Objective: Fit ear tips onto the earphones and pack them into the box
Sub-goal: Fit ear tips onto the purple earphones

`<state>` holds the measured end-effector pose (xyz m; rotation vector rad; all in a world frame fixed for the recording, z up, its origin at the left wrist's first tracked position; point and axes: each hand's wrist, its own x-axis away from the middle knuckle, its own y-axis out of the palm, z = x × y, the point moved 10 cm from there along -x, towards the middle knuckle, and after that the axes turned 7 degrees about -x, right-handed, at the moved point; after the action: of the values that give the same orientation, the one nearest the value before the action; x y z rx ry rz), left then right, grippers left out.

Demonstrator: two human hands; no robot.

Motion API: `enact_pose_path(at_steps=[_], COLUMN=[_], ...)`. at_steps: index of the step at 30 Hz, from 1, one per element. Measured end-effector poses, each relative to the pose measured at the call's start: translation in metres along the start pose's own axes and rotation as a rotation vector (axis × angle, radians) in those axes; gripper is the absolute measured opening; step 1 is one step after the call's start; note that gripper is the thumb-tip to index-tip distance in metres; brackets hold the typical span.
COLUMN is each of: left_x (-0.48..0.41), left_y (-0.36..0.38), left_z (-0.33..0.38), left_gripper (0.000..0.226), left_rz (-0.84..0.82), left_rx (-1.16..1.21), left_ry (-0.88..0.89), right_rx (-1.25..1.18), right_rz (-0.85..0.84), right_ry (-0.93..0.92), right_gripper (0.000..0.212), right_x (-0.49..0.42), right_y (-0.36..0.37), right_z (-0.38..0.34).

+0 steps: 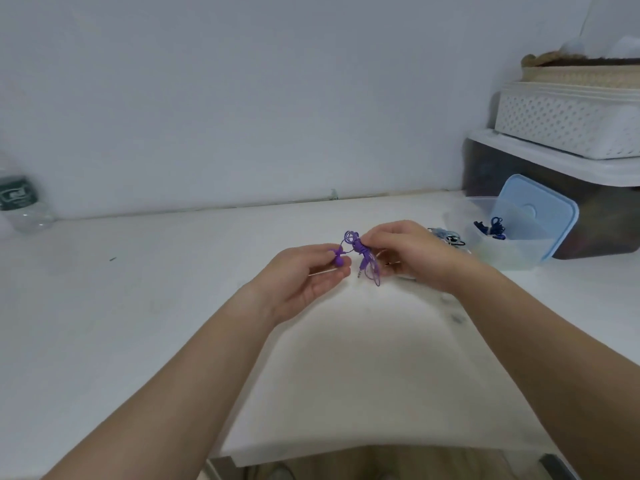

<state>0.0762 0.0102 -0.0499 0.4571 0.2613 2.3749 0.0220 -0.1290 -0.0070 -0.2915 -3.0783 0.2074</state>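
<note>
Fingers point(334, 271) of the left hand point(304, 282): curled, thumb and fingertips pinching one bud of the purple earphones point(360, 252).
Fingers point(377, 241) of the right hand point(412, 252): closed on the coiled cable of the same set. Loops and the jack plug hang below the grip. The set is held just above the desk point(138, 306), mid-width, between the two hands.

Containers:
- Clear box point(512, 252), on the desk right of the right hand, open. It holds dark blue earphones point(491, 227). Its blue lid point(549, 206) stands tilted, lower edge inside the box, upper part leaning on the bin behind.
- Dark bin point(485, 168) with a white lid point(554, 161), at the back right corner; contents cannot be made out.
- White perforated basket point(568, 123), stacked on the bin's lid.
- Woven basket point(581, 76), on top of the perforated one; contents unclear.
- Plastic bottle point(20, 202), green label, far left against the wall.

Loose item: a grey-and-black earphone bundle point(446, 237) on the desk, between the right hand and the clear box.

Edges and room: the wall closes the desk's far side. The front edge runs beneath the forearms, floor showing below it. Bare desk lies left of the hands and between the forearms; the right side is crowded by the box and the stack.
</note>
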Motion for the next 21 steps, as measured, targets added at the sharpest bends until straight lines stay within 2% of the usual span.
enact_pose_path(at_steps=[8,12,14,16,18,21], left_x=[0.007,0.01,0.01,0.009,0.009,0.009], left_y=[-0.021,-0.01,-0.004,-0.001,0.002,0.005], left_z=[0.008,0.013,0.015,0.016,0.017,0.019], left_gripper=[0.015,0.02,0.021,0.02,0.019,0.015], left_rz=[0.086,0.078,0.068,0.067,0.071,0.091], left_rx=[-0.373,-0.597,-0.685,-0.732,-0.749,-0.745], left_ry=[0.175,0.266,0.311,0.339,0.361,0.394], right_rx=[0.312,0.594,0.556,0.4,0.266,0.264], right_rz=[-0.029,-0.003,0.107,0.155,0.098,0.034], right_ry=[0.095,0.089,-0.008,-0.106,-0.106,-0.075], right_gripper=[0.016,0.014,0.017,0.021,0.019,0.016], right_x=[0.005,0.002,0.003,0.006,0.007,0.005], right_y=[0.013,0.008,0.001,0.0,0.008,0.02], right_z=[0.019,0.022,0.011,0.0,0.001,0.006])
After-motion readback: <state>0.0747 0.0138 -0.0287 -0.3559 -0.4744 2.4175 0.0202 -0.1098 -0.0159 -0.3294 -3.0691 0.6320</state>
